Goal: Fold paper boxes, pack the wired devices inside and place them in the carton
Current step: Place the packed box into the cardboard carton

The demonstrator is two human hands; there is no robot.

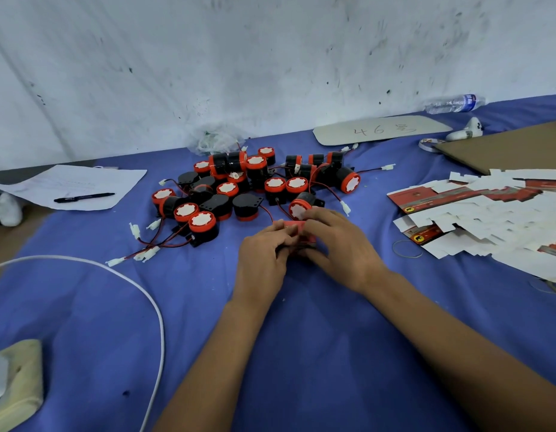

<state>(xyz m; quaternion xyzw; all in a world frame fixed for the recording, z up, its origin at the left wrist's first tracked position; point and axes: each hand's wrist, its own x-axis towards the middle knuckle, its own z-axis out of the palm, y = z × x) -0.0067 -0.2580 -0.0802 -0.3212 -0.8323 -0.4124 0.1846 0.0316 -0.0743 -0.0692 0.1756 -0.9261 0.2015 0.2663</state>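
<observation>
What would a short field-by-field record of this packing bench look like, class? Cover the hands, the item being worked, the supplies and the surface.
Left hand: left hand grips the red paper box
Right hand: right hand grips the same box, fingers curled over its top
Box state: mostly hidden by the hands; contents cannot be told
Devices: pile of wired devices, black and red, behind the hands
Flat boxes: stack of unfolded boxes to the right
Surface: blue cloth
Other: black pen on a paper sheet, far left

A black marker (84, 197) lies on a sheet of paper (71, 185) at the left. A plastic water bottle (454, 103) lies by the wall, and a white cable (114, 275) curves across the blue cloth (301, 338).
</observation>
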